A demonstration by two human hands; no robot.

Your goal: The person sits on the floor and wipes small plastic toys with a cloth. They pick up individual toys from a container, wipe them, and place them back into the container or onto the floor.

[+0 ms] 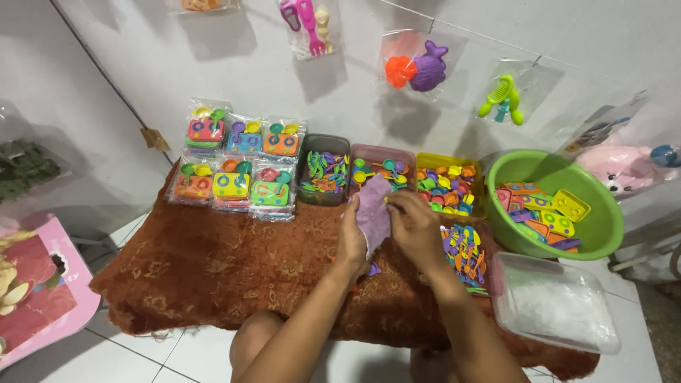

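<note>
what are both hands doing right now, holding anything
Left hand: closed on the purple plastic bag.
Right hand: closed on the same bag's top edge.

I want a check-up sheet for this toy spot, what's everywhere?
Surface: brown rug over white floor tiles.
Job's things: purple toy piece in a clear bag, held by both hands.
Clutter: trays of small coloured toy parts, green bowl, six packed toy sets, clear tub.
Hands: left hand and right hand grip the bag.
Cables: nothing seen.
Surroundings: bagged toys hanging on the white wall.
</note>
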